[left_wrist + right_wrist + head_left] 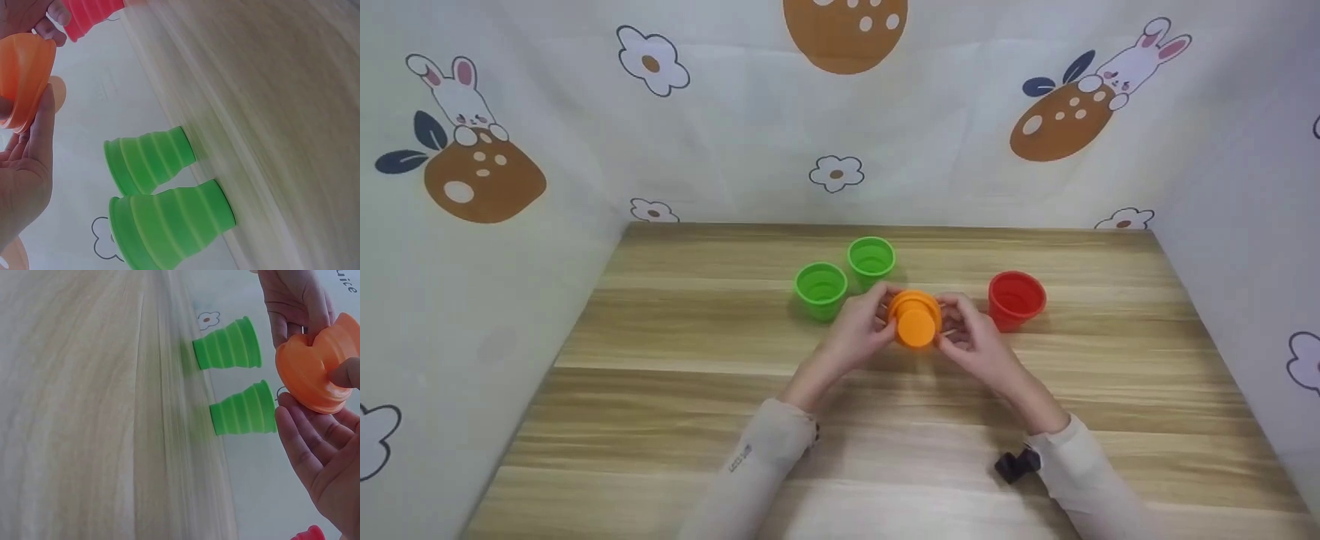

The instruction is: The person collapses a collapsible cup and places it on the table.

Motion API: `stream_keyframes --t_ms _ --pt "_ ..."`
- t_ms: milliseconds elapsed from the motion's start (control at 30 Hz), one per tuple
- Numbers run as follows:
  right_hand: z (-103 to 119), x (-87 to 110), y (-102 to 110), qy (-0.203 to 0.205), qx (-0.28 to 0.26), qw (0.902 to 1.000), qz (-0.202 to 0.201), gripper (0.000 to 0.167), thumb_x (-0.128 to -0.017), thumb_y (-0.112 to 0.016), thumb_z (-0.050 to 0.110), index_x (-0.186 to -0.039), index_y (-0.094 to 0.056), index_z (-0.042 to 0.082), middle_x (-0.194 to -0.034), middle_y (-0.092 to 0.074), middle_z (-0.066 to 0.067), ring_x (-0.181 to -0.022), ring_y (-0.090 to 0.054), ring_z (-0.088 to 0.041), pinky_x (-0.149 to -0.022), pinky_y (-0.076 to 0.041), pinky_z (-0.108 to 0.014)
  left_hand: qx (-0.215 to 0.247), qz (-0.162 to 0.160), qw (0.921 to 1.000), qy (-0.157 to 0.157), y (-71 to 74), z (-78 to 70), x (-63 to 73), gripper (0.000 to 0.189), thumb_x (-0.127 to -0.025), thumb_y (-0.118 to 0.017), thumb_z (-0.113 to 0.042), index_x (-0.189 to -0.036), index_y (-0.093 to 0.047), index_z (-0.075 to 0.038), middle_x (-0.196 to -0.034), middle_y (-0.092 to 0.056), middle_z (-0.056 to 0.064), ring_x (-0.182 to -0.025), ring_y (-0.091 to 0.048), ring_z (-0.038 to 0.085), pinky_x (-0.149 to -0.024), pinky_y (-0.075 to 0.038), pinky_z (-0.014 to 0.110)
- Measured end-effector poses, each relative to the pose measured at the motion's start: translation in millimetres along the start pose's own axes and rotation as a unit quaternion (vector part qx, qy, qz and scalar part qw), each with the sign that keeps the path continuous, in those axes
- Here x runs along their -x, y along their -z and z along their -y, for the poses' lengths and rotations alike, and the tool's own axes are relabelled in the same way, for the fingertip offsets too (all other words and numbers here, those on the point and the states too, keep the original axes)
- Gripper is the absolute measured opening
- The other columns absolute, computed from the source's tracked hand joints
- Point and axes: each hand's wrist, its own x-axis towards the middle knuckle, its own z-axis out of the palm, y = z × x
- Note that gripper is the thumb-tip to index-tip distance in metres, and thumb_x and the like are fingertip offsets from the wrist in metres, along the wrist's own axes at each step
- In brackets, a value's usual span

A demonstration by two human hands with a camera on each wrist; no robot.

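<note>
Both hands hold an orange collapsible cup (916, 328) above the table, its round base turned toward the head camera. The left hand (859, 324) grips the cup's left side, thumb in front and fingers behind. On the opposite side, the right hand (979, 339) pinches it between thumb and fingers. In the right wrist view the soft orange wall (306, 374) is squeezed and dented under the thumbs. Two green ribbed cups (821, 291) (871, 259) stand upright beyond the left hand. A red cup (1015, 298) stands just beyond the right hand.
The wood-grain table (720, 420) is bounded by a patterned cloth backdrop (735, 150) at the back and sides. A small black device (1017, 466) sits at the right sleeve's cuff.
</note>
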Motion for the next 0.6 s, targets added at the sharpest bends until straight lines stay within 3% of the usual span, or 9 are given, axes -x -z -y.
stream_keyframes --t_ms 233,600 --pt "1.8 0.4 -3.0 -0.003 -0.015 0.9998 -0.016 0.044 -0.089 -0.069 -0.001 -0.128 -0.048 -0.002 -0.103 -0.069 -0.017 -0.089 -0.066 -0.011 -0.085 -0.058 -0.022 -0.001 0.002 1.0000 -0.004 -0.2 -0.4 1.3 0.035 -0.091 -0.063 0.001 -0.124 -0.055 -0.002 -0.112 -0.070 0.016 -0.095 -0.069 0.025 -0.080 -0.059 0.024" --pt "8.1 0.8 -7.1 0.000 0.018 0.9979 -0.062 0.043 -0.085 -0.070 -0.007 -0.124 -0.051 -0.003 -0.103 -0.071 -0.013 -0.087 -0.063 -0.009 -0.079 -0.056 -0.017 -0.014 0.012 0.9997 -0.016 -3.3 -3.3 0.8 0.035 -0.091 -0.061 -0.001 -0.124 -0.051 -0.003 -0.117 -0.069 0.017 -0.096 -0.070 0.025 -0.081 -0.060 0.027"
